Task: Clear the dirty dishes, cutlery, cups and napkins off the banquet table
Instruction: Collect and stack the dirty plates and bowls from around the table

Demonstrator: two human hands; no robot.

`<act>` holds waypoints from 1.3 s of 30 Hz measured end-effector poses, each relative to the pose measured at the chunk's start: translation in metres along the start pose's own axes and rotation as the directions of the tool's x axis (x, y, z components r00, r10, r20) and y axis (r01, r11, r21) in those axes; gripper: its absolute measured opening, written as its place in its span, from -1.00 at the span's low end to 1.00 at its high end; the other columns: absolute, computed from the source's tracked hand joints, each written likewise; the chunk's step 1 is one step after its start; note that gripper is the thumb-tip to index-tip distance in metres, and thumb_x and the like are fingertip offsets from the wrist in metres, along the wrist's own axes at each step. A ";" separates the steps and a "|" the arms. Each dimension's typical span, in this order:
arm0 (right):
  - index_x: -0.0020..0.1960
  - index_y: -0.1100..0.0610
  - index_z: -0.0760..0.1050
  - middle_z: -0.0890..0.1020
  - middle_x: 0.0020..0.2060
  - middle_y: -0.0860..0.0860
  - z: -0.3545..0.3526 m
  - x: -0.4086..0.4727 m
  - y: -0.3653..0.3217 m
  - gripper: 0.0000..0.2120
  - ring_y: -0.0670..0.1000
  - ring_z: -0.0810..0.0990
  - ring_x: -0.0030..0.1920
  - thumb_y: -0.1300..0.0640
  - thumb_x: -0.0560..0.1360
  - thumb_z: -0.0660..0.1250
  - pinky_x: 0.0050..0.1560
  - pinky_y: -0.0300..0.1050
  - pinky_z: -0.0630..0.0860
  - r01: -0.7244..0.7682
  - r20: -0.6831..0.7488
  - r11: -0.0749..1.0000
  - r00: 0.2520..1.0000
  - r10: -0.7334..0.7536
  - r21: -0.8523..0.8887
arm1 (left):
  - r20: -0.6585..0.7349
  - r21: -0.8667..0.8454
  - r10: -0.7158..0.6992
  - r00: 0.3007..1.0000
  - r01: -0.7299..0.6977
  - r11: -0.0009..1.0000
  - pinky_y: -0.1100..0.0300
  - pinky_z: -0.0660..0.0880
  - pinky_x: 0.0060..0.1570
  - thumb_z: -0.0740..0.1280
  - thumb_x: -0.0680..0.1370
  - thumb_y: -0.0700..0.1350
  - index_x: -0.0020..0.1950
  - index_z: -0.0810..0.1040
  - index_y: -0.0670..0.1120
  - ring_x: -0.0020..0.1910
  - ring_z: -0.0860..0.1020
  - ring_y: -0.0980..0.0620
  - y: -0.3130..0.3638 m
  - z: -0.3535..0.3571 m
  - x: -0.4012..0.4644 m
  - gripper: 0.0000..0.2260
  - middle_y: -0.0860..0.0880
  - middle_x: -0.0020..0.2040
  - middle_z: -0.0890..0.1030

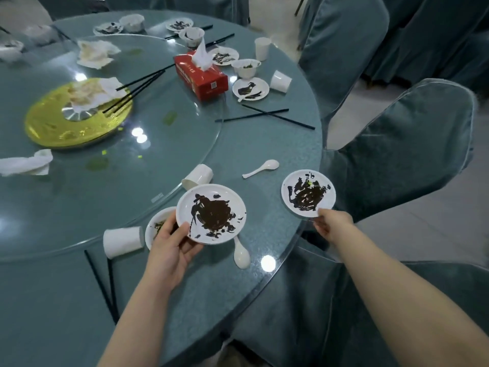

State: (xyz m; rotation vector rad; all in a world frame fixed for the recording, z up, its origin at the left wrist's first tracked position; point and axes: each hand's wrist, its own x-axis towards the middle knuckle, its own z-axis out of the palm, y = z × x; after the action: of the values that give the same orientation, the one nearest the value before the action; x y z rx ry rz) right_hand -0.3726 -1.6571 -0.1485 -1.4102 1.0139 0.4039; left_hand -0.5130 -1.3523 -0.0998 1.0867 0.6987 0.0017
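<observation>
My left hand [172,245] grips the near rim of a white plate [211,213] smeared with dark sauce, held just above the round banquet table [264,144]. My right hand [332,225] pinches the near edge of a second sauce-stained plate [308,193] at the table's right edge. A white bowl [156,226] sits partly hidden behind my left hand. One white spoon [241,252] pokes out from under the left plate, another spoon [260,168] lies further back. Two paper cups [123,241] [198,176] lie tipped over nearby. Black chopsticks [105,284] lie at the near left.
A glass turntable [158,154] carries a gold disc [76,120], crumpled napkins [26,162], chopsticks [137,88] and a red tissue box [201,75]. Further plates, bowls and cups [250,87] crowd the far right side. Teal-covered chairs [397,144] stand close along the right.
</observation>
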 end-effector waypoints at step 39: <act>-0.03 0.13 0.59 0.67 -0.21 0.09 -0.200 -0.175 -0.039 -0.78 -0.04 0.61 -0.31 0.41 0.47 0.33 -0.28 -0.20 0.59 0.649 0.696 0.751 0.595 -0.402 -0.121 | 0.110 -0.040 0.238 0.965 -0.235 0.971 0.11 0.63 -0.21 0.27 0.58 -0.21 0.27 0.48 0.09 -0.14 0.68 0.01 -0.068 0.185 -0.227 -0.69 -0.05 0.01 0.70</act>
State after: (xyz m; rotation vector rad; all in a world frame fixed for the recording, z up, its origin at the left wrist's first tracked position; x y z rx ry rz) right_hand -0.5056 -1.7930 0.0408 -1.6618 -0.0944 0.5776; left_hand -0.6176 -1.6100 0.0138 1.1307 0.4620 0.1525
